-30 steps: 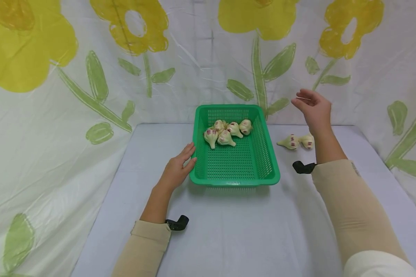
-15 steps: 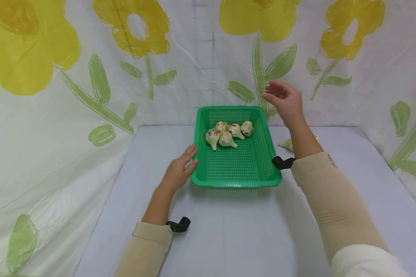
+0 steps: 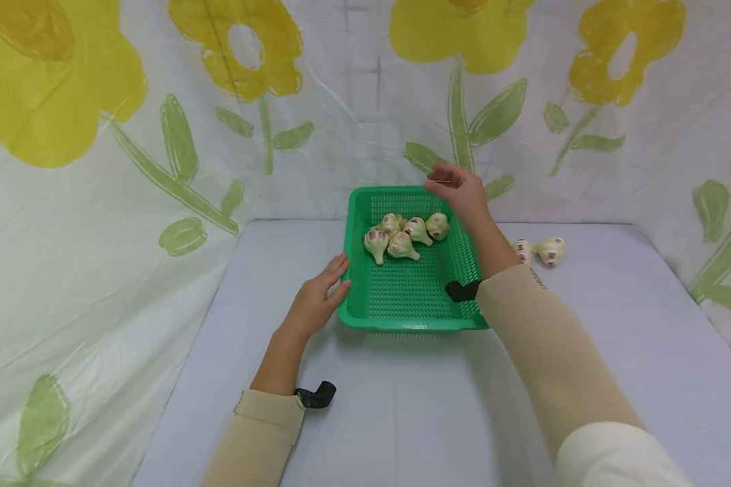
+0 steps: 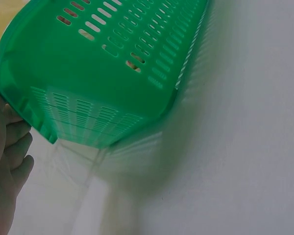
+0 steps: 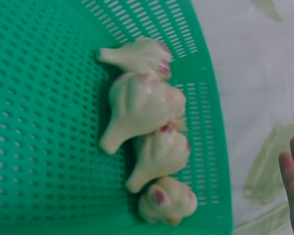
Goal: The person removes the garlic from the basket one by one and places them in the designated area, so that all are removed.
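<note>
A green plastic basket stands on the table, with several garlic bulbs grouped toward its back left. They are whitish with purple marks, and the right wrist view shows garlic bulbs lying close together against the basket wall. My left hand touches the left rim with fairly straight fingers; its fingers lie along the outside of the rim in the left wrist view. Above the basket's back right corner is my right hand, fingers loosely bent and nothing seen in them.
Two more garlic bulbs lie on the white tabletop right of the basket, one partly behind the right forearm. A white sheet with painted yellow flowers hangs behind and beside the table. Each wrist carries a small black camera.
My right hand has moved left from above the loose garlic bulbs to the basket's back right corner, lowering slightly at the end. The left hand and basket have kept their places.
</note>
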